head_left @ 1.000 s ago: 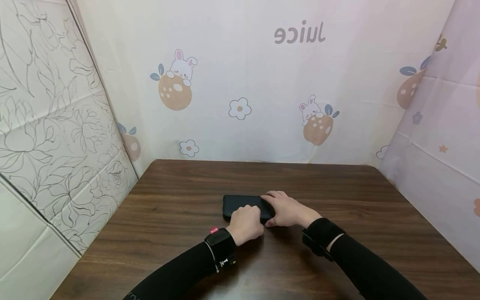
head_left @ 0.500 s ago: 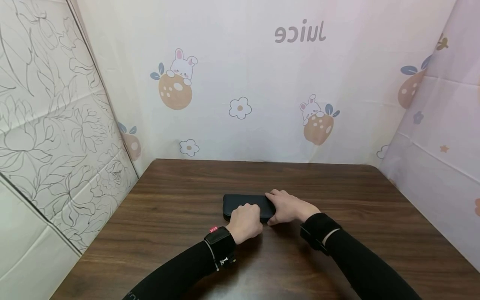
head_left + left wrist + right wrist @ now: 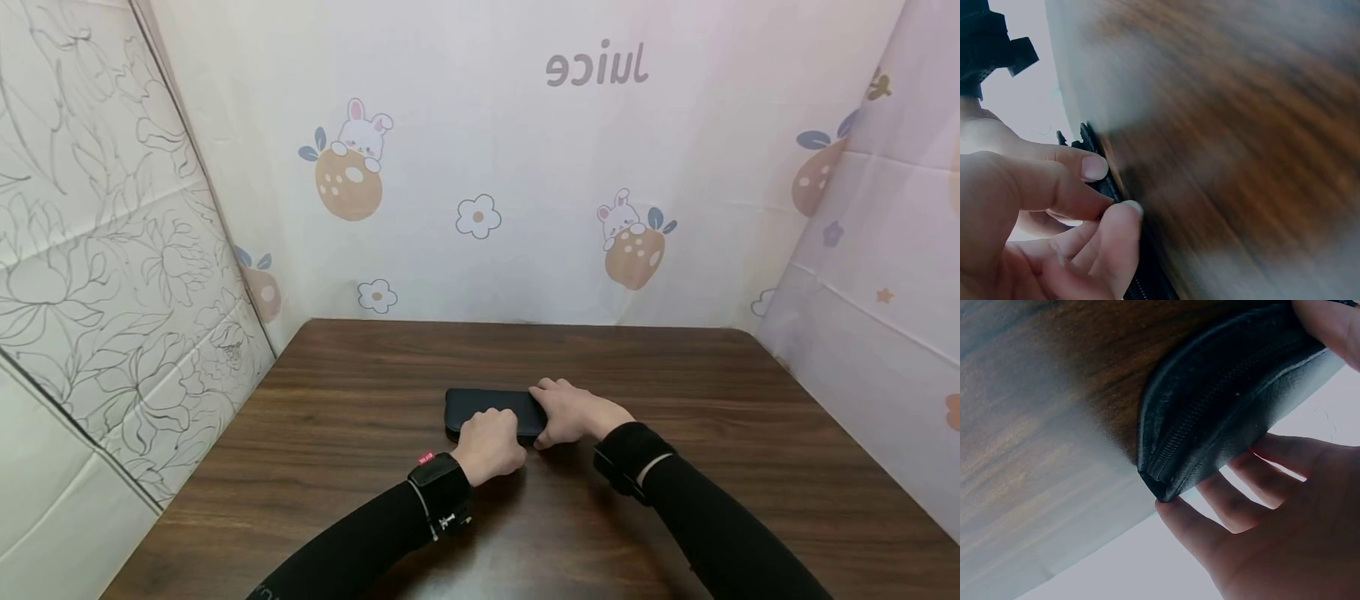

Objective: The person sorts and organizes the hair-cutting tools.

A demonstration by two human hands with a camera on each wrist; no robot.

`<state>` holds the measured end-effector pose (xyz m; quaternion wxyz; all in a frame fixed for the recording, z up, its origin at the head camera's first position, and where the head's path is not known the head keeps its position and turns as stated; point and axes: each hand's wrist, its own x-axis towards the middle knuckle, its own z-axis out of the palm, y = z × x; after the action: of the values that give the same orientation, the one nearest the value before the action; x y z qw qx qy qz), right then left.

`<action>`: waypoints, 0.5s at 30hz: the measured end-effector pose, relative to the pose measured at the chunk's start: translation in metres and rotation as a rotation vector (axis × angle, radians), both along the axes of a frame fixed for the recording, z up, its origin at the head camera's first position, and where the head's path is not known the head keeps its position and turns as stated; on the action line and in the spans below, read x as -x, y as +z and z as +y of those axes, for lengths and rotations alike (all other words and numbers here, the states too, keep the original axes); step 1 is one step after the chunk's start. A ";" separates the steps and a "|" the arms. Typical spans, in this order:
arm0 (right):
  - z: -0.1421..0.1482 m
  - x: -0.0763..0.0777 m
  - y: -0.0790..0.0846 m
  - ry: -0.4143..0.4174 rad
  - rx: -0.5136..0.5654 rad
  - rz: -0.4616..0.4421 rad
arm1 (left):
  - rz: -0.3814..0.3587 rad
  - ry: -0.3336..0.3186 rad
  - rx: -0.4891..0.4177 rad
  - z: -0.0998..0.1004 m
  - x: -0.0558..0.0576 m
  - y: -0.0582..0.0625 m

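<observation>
A black zip wallet (image 3: 480,403) lies flat on the brown wooden table. My left hand (image 3: 490,444) is bent over its near side, thumb and forefinger pinching at the zipper edge. In the left wrist view that pinch by the left hand (image 3: 1054,219) hides whatever zipper pull lies between the fingertips. Around the wallet's right end, my right hand (image 3: 573,412) holds on, thumb at the near edge and fingers at the far side. From the right wrist, the closed zipper (image 3: 1194,422) runs along the wallet's rounded corner, and several fingers (image 3: 1235,500) touch its cover.
The wooden table (image 3: 360,367) stretches out around the wallet. Behind it hangs a pale curtain (image 3: 480,150) printed with rabbits and fruit. A floral-patterned panel (image 3: 112,250) stands at the left. Black bands with cameras circle both wrists.
My right hand first shifted slightly right along the wallet's end, and its forearm has swung a little inward. The left hand and the wallet stay nearly in place.
</observation>
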<state>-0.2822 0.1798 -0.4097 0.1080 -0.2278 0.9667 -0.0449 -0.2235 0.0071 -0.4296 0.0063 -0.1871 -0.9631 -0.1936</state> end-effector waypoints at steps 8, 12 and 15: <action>-0.001 -0.001 0.000 -0.004 0.000 0.001 | -0.007 -0.002 0.014 0.000 0.001 -0.002; -0.001 -0.002 0.000 0.001 -0.006 0.001 | -0.012 -0.002 0.028 -0.001 0.000 -0.002; 0.000 -0.002 0.000 0.005 -0.007 0.003 | -0.010 -0.004 0.036 -0.001 0.001 -0.001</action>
<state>-0.2800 0.1797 -0.4093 0.1075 -0.2299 0.9664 -0.0410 -0.2241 0.0065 -0.4309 -0.0021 -0.1882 -0.9660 -0.1774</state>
